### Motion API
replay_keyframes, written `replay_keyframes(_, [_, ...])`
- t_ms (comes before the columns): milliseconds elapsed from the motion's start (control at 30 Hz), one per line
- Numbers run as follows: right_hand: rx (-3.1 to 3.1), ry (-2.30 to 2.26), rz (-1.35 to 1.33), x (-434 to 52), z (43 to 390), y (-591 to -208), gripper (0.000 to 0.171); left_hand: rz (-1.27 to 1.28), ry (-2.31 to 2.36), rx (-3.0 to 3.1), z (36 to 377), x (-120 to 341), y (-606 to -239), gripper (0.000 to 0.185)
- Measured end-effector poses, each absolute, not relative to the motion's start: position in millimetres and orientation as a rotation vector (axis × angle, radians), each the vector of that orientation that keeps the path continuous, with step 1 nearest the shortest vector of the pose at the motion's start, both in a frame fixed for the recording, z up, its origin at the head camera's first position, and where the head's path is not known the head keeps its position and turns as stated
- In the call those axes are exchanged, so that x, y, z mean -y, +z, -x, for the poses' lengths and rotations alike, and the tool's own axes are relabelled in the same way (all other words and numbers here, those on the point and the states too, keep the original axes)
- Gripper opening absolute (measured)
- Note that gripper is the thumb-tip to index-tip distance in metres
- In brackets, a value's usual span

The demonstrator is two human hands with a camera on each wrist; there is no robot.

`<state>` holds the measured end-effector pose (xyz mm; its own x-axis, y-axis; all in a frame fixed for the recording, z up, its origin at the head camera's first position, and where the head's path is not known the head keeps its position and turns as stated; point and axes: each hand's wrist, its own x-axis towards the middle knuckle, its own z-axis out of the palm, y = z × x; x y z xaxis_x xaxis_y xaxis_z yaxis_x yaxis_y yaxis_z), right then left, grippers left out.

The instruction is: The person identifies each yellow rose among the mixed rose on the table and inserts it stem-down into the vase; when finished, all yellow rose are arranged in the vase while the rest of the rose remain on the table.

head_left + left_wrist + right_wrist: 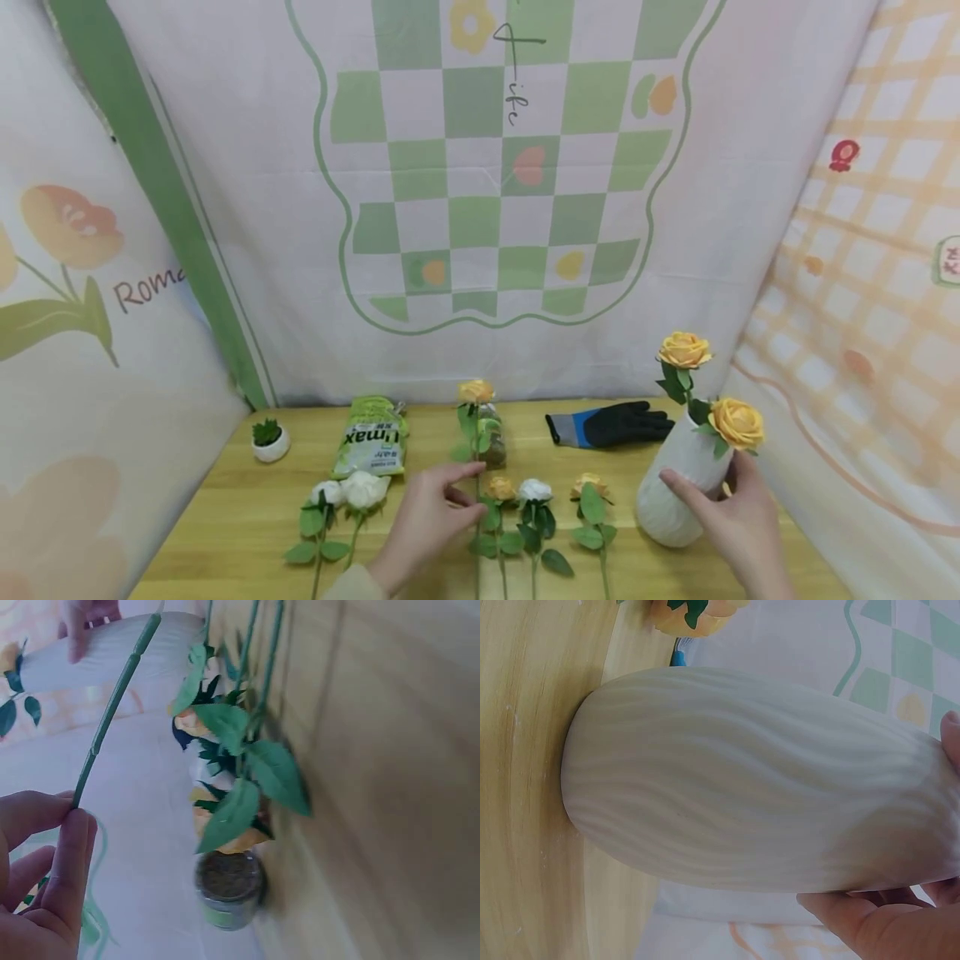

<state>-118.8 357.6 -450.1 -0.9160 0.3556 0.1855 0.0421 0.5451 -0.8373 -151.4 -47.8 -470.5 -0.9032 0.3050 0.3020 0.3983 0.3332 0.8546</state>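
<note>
1. Left hand point(423, 521) sits closest to me, thumb and fingers pinching the yellow rose stem point(112, 705) upright over the table point(225, 508).
2. Right hand point(738, 521) wraps the white ribbed vase point(678, 492), fingers curled round its neck; two yellow roses point(684, 350) are in it.
3. Green packet point(371, 437) at the back reads "Umax"; the backdrop says "life" and "Roma".

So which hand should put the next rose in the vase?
The left hand, probably. Its fingers already pinch the stem of an upright yellow rose. The right hand holds the vase, which already has two roses, and looks best kept there steadying it.
</note>
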Motion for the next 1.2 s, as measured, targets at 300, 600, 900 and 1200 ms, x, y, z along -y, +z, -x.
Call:
replay_keyframes(300, [2.468,1.325,0.328,-356.4,117.9,-447.5,0.108,0.801,-1.530,2.433,163.0,16.7,-428.6,0.057])
replay_keyframes(600, [2.469,1.308,0.322,-354.5,118.8,-446.9,0.104,0.947,-1.526,2.346,178.1,-22.0,-390.8,0.054])
replay_keyframes(900, [2.446,1.282,0.320,-354.5,117.6,-448.8,0.098,1.160,-1.454,2.139,184.0,-66.7,-347.8,0.051])
replay_keyframes(1200, [2.428,1.285,0.305,-352.9,115.9,-449.5,0.095,1.129,-1.376,2.013,209.7,-90.2,-318.7,0.047])
